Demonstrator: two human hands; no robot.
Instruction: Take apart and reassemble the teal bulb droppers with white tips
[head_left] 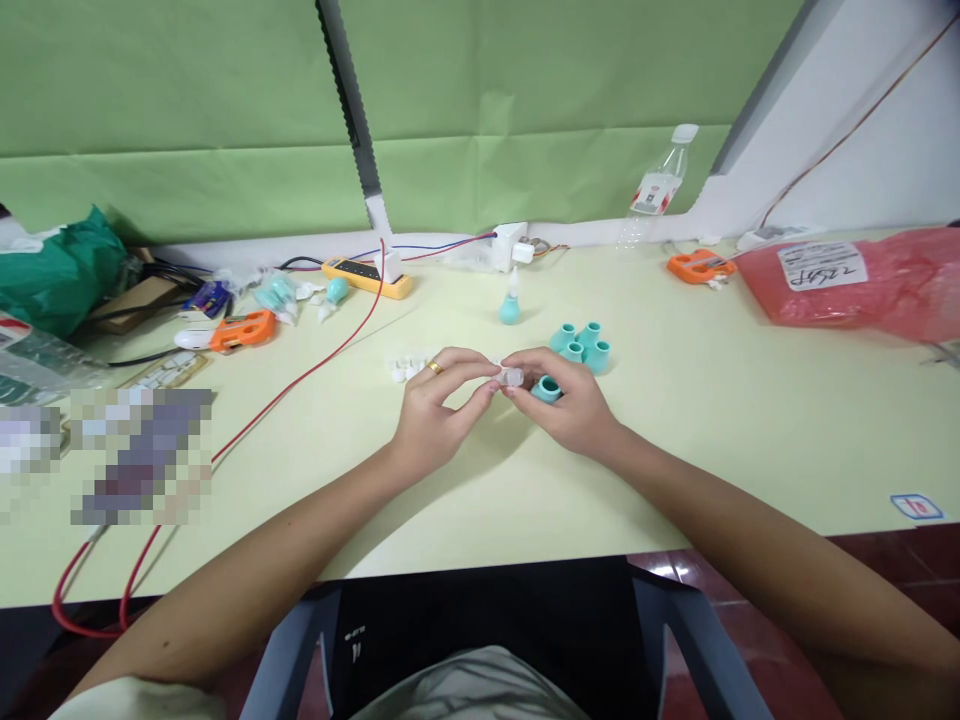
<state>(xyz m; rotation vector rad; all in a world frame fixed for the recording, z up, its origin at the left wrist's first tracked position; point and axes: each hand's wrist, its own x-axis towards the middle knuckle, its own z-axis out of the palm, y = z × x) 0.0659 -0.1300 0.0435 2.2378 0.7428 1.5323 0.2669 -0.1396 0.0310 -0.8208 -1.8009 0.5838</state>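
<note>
Between my fingertips, above the table, is a small translucent plastic piece [512, 377]. My left hand [439, 410] pinches it from the left, thumb and forefinger closed. From the other side my right hand [574, 400] grips the same piece, its fingertips partly hiding it. A teal rubber bulb [547, 389] with an open neck shows at my right hand; whether the hand touches it I cannot tell. Several more teal bulbs [581, 348] stand just behind. Small white plastic parts [409, 368] lie beyond my left hand, partly covered by it. One teal bulb with a clear tip [510, 308] stands farther back.
A red cable [300, 378] crosses the table on the left. Farther back are a yellow power strip [367, 278], orange-handled tools [244, 330] and a green bag [71, 270]. At the right are a plastic bottle [658, 190], an orange tool [699, 266] and a red package [847, 285].
</note>
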